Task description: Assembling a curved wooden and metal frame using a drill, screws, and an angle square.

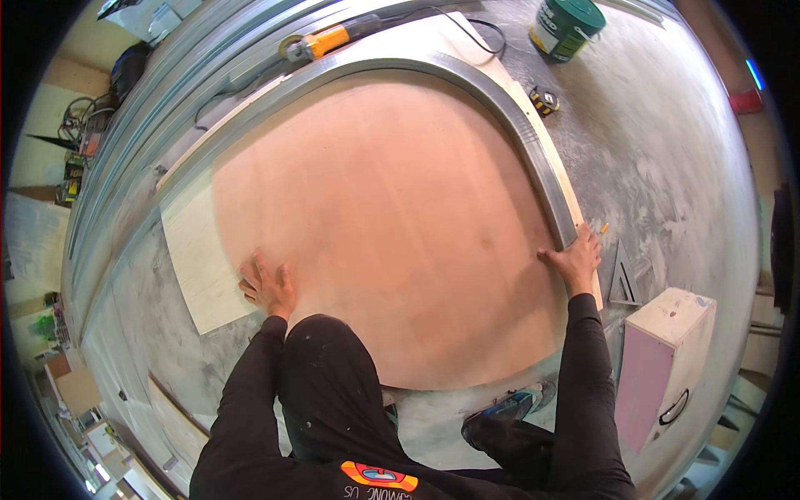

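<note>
A large rounded sheet of reddish plywood [392, 225] lies in front of me. My left hand [268, 287] is open, fingers spread, pressing down at the sheet's left edge where a paler board [196, 258] shows underneath. Along the far and right edges of the sheet runs a bent grey metal channel [521, 121]. At its near right end, my right hand [577, 257] straddles the channel, thumb reaching over the plywood and fingers on the outer side. The undersides of those fingers are hidden.
An angle grinder [325, 42] with a cord rests at the back. A green bucket [567, 29] and a tape measure [545, 102] sit far right. Nearer are a set square [622, 275] and a pink-sided wooden box [646, 379]. Long metal profiles [117, 179] line the left.
</note>
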### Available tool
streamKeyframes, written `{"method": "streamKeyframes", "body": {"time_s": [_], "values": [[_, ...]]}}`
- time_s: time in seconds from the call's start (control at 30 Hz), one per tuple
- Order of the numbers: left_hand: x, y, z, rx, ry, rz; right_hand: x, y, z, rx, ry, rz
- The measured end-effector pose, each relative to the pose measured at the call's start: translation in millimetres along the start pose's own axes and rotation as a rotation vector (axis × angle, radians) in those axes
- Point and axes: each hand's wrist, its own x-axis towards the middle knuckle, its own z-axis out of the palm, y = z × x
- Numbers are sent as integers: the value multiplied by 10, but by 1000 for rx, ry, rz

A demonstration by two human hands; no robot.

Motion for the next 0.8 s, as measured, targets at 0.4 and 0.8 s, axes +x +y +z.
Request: {"method": "streamKeyframes", "body": {"time_s": [0.4,0.8], "values": [[39,-20,13,55,39,-21,27,-64,-38,22,24,-19],[35,-14,36,51,36,-7,-32,-123,-184,23,-70,17]]}}
